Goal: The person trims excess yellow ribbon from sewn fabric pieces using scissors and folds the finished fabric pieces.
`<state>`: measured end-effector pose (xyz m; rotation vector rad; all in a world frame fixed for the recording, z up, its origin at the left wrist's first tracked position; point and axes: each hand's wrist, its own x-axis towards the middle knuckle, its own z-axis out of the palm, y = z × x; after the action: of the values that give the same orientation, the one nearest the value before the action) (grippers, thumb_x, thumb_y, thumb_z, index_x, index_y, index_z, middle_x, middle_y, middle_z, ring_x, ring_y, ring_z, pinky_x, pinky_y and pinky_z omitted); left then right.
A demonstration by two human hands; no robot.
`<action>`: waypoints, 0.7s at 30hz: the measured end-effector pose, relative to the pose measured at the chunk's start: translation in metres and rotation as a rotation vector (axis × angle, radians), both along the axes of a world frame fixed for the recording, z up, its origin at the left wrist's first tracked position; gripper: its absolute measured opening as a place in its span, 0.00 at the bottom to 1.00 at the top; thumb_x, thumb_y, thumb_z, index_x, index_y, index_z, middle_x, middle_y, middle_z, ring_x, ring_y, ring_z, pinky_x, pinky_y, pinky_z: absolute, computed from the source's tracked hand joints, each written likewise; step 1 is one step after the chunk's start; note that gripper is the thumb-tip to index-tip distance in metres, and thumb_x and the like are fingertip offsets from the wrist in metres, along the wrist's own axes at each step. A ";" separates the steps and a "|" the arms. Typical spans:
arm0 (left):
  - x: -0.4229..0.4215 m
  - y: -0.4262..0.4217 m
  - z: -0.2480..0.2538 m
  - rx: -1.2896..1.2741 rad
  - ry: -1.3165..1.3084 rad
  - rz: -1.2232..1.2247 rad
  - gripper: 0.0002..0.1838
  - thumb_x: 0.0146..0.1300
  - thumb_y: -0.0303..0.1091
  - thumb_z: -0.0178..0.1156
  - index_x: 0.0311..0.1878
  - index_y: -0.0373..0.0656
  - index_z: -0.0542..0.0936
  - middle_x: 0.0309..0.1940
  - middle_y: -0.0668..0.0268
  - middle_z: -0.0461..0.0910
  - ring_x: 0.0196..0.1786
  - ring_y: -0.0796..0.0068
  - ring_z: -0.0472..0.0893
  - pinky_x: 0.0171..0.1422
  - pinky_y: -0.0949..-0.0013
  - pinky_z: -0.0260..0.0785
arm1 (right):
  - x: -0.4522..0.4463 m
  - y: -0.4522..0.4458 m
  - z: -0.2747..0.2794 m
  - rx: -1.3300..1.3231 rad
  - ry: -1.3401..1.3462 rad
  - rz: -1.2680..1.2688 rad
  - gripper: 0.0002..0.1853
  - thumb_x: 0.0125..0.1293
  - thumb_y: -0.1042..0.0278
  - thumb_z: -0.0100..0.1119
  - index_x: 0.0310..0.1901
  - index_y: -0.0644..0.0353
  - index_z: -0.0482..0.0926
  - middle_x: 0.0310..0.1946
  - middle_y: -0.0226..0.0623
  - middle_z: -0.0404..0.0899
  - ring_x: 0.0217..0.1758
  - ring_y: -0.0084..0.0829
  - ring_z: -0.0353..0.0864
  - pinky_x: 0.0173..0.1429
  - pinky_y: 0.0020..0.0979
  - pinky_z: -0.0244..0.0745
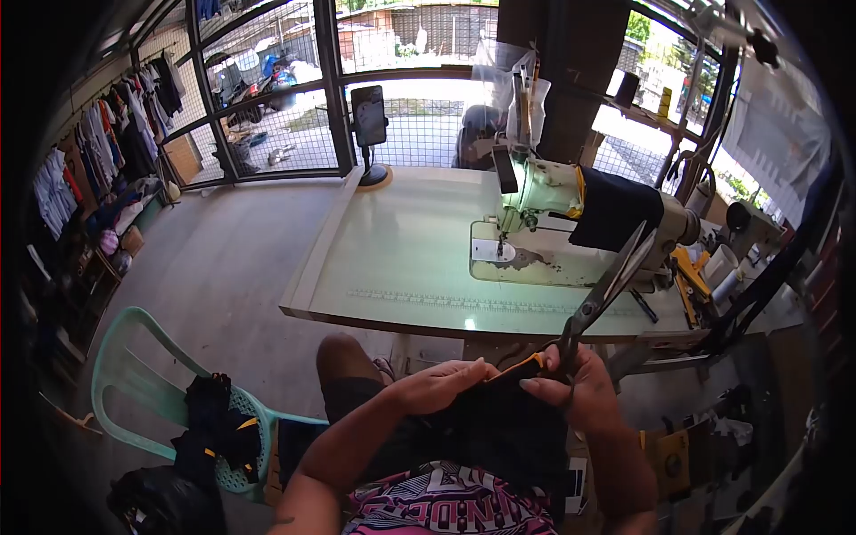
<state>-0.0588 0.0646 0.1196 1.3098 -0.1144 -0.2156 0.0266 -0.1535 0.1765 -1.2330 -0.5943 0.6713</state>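
My left hand (441, 385) is closed, thumb and fingers pinching the edge of a dark cloth piece (522, 370) with an orange-yellow strip along it. Held in my right hand (584, 392) is a large pair of scissors (590, 310). Their blades point up and to the right, a little apart and away from the cloth. The thumb and fingers of my right hand are also close to the cloth's right end; whether they grip it I cannot tell. The cloth's lower part merges with the dark shorts on my lap.
In front stands a sewing machine (544, 192) on a pale table (401, 232) with a ruler strip (473, 301) near its front edge. A phone on a stand (368, 116) is at the back. Dark cloth pieces (209, 437) lie on a green plastic chair (107, 383) at left.
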 end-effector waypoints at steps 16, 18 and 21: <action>-0.001 -0.022 0.019 0.582 -0.504 0.204 0.10 0.64 0.33 0.68 0.40 0.37 0.79 0.25 0.68 0.76 0.22 0.77 0.66 0.28 0.73 0.59 | 0.006 -0.024 -0.020 -0.011 0.019 -0.136 0.16 0.57 0.82 0.70 0.35 0.55 0.70 0.35 0.35 0.81 0.35 0.23 0.78 0.44 0.21 0.73; -0.004 -0.017 0.017 0.605 -0.490 0.230 0.09 0.62 0.31 0.69 0.38 0.36 0.80 0.23 0.68 0.76 0.21 0.77 0.64 0.26 0.72 0.58 | 0.009 -0.034 -0.019 -0.034 -0.003 -0.186 0.16 0.55 0.82 0.69 0.34 0.55 0.69 0.34 0.36 0.81 0.33 0.24 0.77 0.43 0.21 0.72; -0.011 0.005 0.007 0.674 -0.474 0.281 0.09 0.62 0.31 0.70 0.33 0.35 0.81 0.21 0.68 0.75 0.19 0.77 0.63 0.25 0.72 0.57 | 0.015 -0.063 -0.011 -0.034 -0.043 -0.276 0.17 0.54 0.81 0.69 0.34 0.54 0.68 0.32 0.35 0.80 0.31 0.24 0.74 0.41 0.21 0.70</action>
<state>-0.0701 0.0697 0.1266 2.0121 -0.2719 0.3322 0.0419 -0.2165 0.1653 -1.3339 -0.4383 0.4252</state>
